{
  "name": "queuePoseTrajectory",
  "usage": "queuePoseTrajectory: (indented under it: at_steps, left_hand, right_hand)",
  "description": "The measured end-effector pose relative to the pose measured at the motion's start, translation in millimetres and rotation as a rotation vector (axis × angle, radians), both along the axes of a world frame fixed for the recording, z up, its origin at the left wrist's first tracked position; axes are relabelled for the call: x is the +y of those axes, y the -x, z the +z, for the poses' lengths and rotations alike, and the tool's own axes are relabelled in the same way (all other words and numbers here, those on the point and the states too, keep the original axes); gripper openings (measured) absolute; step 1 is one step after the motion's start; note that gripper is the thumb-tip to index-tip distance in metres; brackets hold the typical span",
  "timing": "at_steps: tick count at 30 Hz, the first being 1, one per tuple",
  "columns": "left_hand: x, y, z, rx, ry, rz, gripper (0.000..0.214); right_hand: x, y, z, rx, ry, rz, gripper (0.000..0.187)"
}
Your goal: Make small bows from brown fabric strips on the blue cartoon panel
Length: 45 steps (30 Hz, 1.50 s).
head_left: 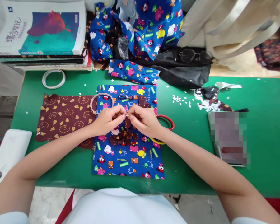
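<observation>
Above a blue cartoon-print cloth (128,169), my left hand (108,119) and my right hand (144,121) meet with their fingertips pinched. A tiny white scrap (127,115) shows between the fingertips, and both hands seem to grip it; its kind is too small to tell. Under and in front of the hands, bunched brown patterned fabric pieces (123,137) lie on the blue cloth. Beside my left hand is a thin tape roll (102,94). A red loop (171,123) and a yellow loop (157,142) stick out beneath my right hand and wrist, partly hidden.
A brown patterned cloth (65,115) lies left on the green table (186,174). White paper bits (206,104) are scattered at right, near a blurred phone-like device (226,137). Books (49,31), another tape roll (53,79), glasses (196,56) and a white power bank (11,152) stand around.
</observation>
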<state>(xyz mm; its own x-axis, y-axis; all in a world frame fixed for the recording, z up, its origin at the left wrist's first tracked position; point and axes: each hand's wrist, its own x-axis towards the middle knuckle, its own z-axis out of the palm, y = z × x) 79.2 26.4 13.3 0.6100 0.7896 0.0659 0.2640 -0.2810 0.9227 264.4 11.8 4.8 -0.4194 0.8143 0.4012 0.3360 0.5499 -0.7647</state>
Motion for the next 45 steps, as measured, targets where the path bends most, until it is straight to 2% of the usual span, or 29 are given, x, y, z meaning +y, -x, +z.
queuePoseTrajectory:
  at_steps: [5,11,15,20,28,36,45]
  left_hand:
    - [0.0,-0.3,0.4,0.001,0.011,0.000,0.016]
    - [0.9,-0.2,0.4,-0.021,0.016,0.002,0.016]
    - [1.1,-0.4,-0.6,-0.029,0.025,0.003,0.015]
    - [1.6,0.5,-1.4,-0.030,0.023,0.001,0.015]
    - [0.9,0.2,-1.1,-0.010,0.017,0.012,0.015]
    - [0.7,-0.2,1.1,0.017,-0.004,-0.013,0.015]
    - [0.4,-0.5,2.1,0.023,-0.014,-0.019,0.014]
  right_hand:
    - [-0.5,0.1,1.3,-0.001,0.009,-0.002,0.015]
    - [-5.3,1.6,1.2,0.050,0.116,-0.058,0.017]
    - [-7.7,2.7,-0.6,0.056,0.019,-0.093,0.024]
    - [-7.8,3.8,-1.3,0.021,-0.092,-0.087,0.013]
    - [-6.6,3.7,0.8,-0.055,-0.112,-0.107,0.010]
    - [-5.1,1.0,-0.1,-0.085,-0.056,-0.069,0.013]
    - [-3.7,0.5,1.2,-0.085,-0.060,-0.034,0.015]
